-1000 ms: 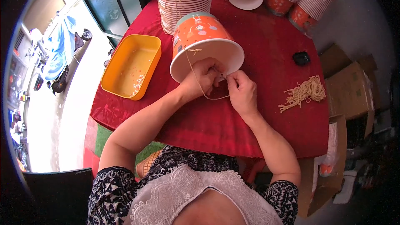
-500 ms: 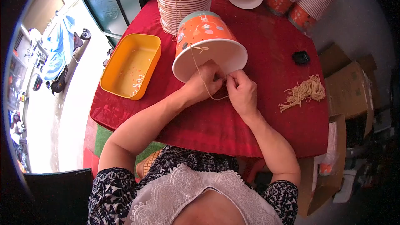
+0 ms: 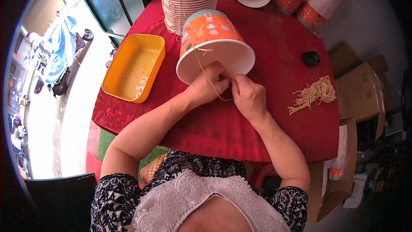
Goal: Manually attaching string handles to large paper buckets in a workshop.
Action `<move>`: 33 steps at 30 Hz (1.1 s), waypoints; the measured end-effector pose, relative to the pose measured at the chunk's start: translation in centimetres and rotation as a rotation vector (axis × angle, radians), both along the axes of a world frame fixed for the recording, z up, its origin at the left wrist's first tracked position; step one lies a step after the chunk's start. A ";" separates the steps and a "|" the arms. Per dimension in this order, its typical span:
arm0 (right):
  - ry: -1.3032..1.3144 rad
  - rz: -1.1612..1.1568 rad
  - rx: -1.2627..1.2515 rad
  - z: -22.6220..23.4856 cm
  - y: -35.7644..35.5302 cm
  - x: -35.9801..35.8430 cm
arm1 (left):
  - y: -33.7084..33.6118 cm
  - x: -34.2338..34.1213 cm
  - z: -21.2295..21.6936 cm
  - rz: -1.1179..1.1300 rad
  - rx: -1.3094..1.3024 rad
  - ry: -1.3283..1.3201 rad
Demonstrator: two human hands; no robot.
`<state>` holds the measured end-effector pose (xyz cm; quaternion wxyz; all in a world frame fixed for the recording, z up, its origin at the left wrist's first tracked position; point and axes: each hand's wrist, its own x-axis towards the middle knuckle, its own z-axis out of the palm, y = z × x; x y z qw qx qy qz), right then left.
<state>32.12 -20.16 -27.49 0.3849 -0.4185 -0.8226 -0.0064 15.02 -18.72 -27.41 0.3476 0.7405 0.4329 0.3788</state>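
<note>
Bucket [image 3: 213, 30], I judge light, dentable, best held by its rim [image 3: 218, 41]; right hand [image 3: 250, 99] pinches string [image 3: 221, 97], left hand's [image 3: 207, 85] grip unclear.

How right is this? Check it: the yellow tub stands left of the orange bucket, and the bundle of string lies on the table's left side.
Wrong side: the head view shows the bundle of string lying on the table's right side. The yellow tub is left of the orange bucket.
</note>
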 end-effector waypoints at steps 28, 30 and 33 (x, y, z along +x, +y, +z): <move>0.343 0.122 -0.545 0.1 1.0 1.1 | 0.3 0.2 -0.7 0.039 0.106 0.084; 0.376 0.117 -0.540 0.2 0.9 1.0 | 0.2 0.3 -0.3 0.024 0.069 0.076; 0.381 0.115 -0.544 0.1 1.0 1.0 | 0.1 0.3 -0.5 0.013 0.062 0.063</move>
